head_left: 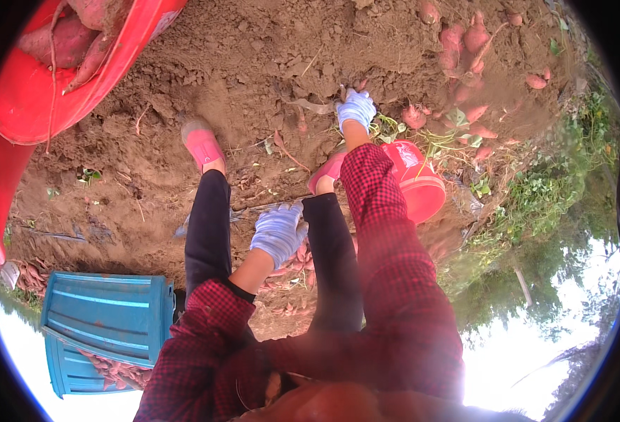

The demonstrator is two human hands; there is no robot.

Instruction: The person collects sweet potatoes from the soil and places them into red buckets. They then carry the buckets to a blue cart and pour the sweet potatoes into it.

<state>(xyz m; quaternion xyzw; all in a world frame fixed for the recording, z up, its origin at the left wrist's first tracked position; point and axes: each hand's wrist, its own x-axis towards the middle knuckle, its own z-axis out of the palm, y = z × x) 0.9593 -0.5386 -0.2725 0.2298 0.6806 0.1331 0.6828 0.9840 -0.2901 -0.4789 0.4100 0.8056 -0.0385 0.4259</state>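
Note:
White-and-blue striped gloves cover both my hands. My right hand (356,109) reaches down to the soil ahead of me, its fingers closed around a soil-covered sweet potato (361,85), of which only the end shows past the fingertips. Between my knees hangs my left hand (280,233), fingers loosely bent with the thumb apart, and nothing shows in it. Just right of my right wrist, a red bucket (422,197) lies close to my shoe, partly hidden by my sleeve. A reddish sweet potato (414,117) lies on the ground right of my right hand.
Red containers stand at the left, the upper tub (57,116) holding large sweet potatoes (60,41). Behind me at lower left are blue crates (102,309) with sweet potatoes. More sweet potatoes (465,42) lie in the dirt at upper right, near green vines (535,204).

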